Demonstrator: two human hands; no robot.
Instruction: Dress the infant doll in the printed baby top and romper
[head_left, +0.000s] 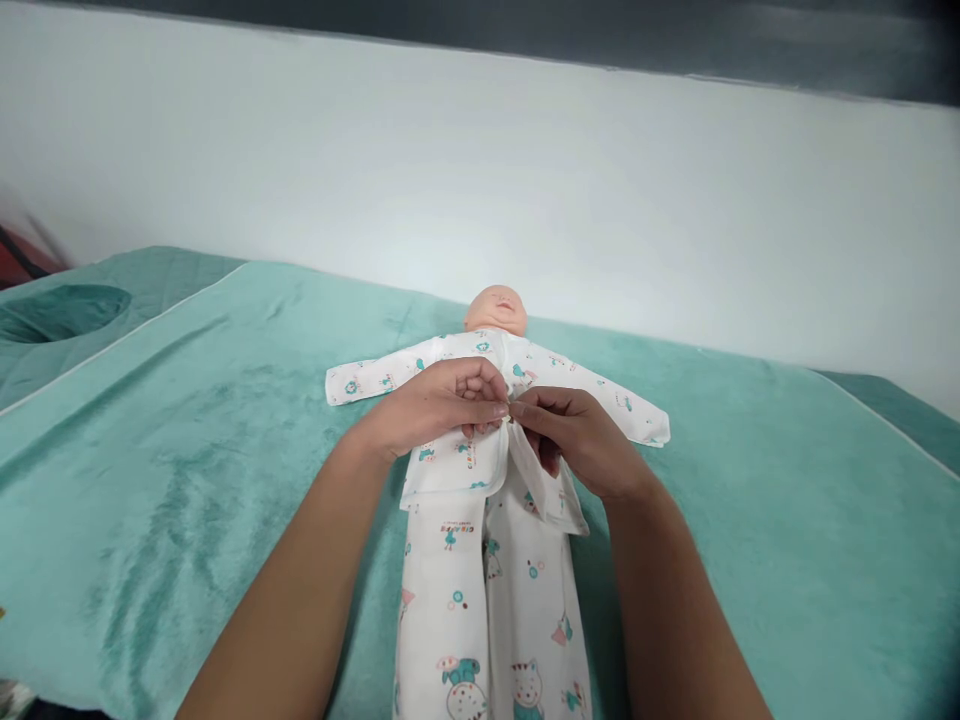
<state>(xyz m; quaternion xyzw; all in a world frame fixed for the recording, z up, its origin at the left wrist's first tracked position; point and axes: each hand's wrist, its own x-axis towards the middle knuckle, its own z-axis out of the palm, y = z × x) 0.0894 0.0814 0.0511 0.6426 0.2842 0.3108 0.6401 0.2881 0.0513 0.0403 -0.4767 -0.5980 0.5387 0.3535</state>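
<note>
A baby doll (pixel 498 308) lies on its back, dressed in a white printed jacket (pixel 454 470) with both sleeves spread out and white printed trousers (pixel 448 590). Over the doll's chest, my left hand (pixel 457 400) pinches the jacket's front edge between thumb and fingers. My right hand (pixel 574 430) does the same with the other front edge, its fingertips meeting those of the left. Whatever fastener sits between the fingertips is too small and covered to make out. Below the hands the two jacket flaps hang apart over the trousers.
A teal plush cover (pixel 225 480) spreads under the doll. To the left is a quilted teal pad with a round hollow (pixel 64 312). A white wall (pixel 480 180) rises behind, with a dark band along its top. Something red (pixel 30 260) shows at the far left.
</note>
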